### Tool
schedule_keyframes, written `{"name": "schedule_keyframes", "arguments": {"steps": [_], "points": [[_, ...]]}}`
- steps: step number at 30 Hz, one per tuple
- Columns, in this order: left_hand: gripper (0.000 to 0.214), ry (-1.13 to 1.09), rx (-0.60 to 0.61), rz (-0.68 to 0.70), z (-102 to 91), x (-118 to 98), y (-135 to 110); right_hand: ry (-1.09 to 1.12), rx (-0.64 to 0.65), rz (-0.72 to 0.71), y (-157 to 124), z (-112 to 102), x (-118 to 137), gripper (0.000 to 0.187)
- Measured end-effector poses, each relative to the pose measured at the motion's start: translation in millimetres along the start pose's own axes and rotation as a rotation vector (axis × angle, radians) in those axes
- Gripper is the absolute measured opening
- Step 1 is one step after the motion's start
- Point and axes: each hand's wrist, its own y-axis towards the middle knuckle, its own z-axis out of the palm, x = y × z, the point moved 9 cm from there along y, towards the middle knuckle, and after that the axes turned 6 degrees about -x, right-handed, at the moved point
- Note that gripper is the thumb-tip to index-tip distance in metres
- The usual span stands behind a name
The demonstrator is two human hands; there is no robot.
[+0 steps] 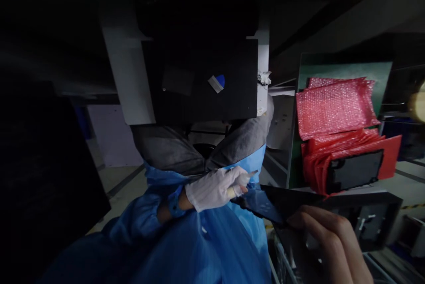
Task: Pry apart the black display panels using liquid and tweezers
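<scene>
My left hand wears a white glove with some fingertips bare, and its fingers are closed at the left end of a dark glossy panel. A small pale tip sticks out by its fingers; I cannot make out what it is. At the right, my bare right hand has its fingers curled over the panel's other end. The panel is tilted in front of my blue smock, and its lower right part is hidden in shadow and behind the fingers.
Ahead lies a black mat on a white table, with a small blue-and-silver scraper on it. To the right, a green surface carries pink bubble-wrap bags, red bags and a black panel.
</scene>
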Motion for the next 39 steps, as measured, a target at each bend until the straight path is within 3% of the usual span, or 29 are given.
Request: {"name": "schedule_keyframes", "arguments": {"steps": [3,5,10,16,20,23,27,32,37,39], "points": [[0.023,-0.056,0.062,0.035,19.4,2.1,-14.9,0.069,0.11,-0.118,1.3,6.2,6.0,0.034],[0.027,-0.048,0.026,0.037,21.6,9.1,-24.7,0.067,0.173,-0.213,1.0,12.8,14.8,0.04],[0.033,-0.083,-0.239,0.043,-11.5,13.6,-48.0,-0.02,0.27,-0.364,-13.3,27.9,35.0,0.037],[0.047,-0.115,-0.364,-0.013,-66.5,-6.8,-66.3,0.009,0.183,-0.239,-26.5,31.8,32.1,0.036],[0.036,0.058,-0.313,0.04,-93.7,-28.7,-77.9,0.037,0.188,-0.266,-25.6,36.9,32.9,0.037],[0.037,0.286,-0.25,0.106,-101.6,-44.7,-87.3,0.027,0.177,-0.261,-20.3,38.2,34.9,0.036],[0.033,0.407,-0.381,0.127,-112.9,-53.3,-103.5,-0.013,0.103,-0.24,-11.2,37.1,38.2,0.027],[0.037,0.42,-0.5,0.041,-119.3,-39.6,-117.0,-0.036,0.118,-0.264,-7.0,40.7,42.1,0.026],[0.019,0.438,-0.346,0.12,-113.7,-47.0,-105.2,-0.029,0.12,-0.265,-6.6,38.1,42.3,0.025],[0.018,0.392,-0.363,0.151,-115.0,-52.8,-103.7,-0.019,0.139,-0.275,-7.9,38.7,42.4,0.028]]}}
